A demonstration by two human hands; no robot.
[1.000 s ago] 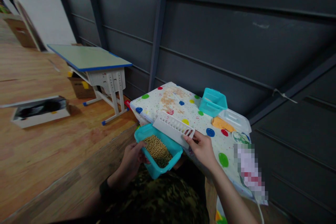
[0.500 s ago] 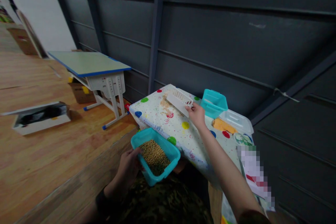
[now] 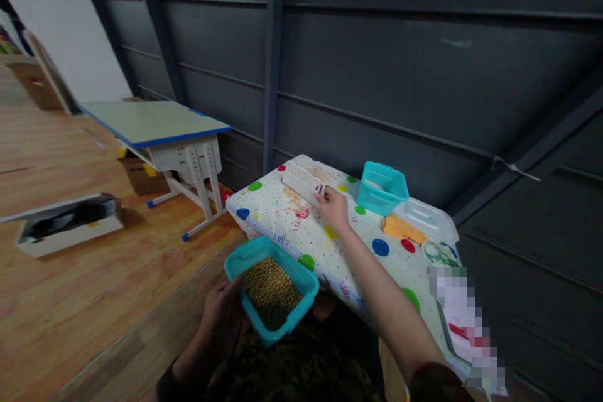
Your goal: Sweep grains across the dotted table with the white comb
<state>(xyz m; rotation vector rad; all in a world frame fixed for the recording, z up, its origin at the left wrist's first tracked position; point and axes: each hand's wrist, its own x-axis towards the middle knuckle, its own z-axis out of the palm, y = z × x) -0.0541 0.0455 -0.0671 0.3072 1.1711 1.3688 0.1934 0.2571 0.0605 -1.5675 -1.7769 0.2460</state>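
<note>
My left hand (image 3: 220, 317) grips the near left wall of a turquoise plastic container (image 3: 308, 286), its thumb over the rim. Yellowish beans (image 3: 272, 284) cover the container's bottom, with darker green ones toward the near end. My right hand (image 3: 333, 206) is closed on the near right end of a white slotted plastic basket (image 3: 301, 186), tilted on its side low over the table. Whether it touches the cloth I cannot tell. Pale small grains (image 3: 293, 198) lie scattered on the dotted tablecloth (image 3: 351, 251), on both sides of the basket.
A second turquoise container (image 3: 382, 191) stands at the table's back right. Beside it lie a clear lid (image 3: 431, 220), an orange cloth (image 3: 402, 228) and a round green-patterned item (image 3: 439, 254). A dark panelled wall (image 3: 358, 75) rises behind. A desk (image 3: 155, 122) stands to the left.
My right hand has moved left across the table with the white basket, and grains now show behind it. My left hand still holds the container of beans.
</note>
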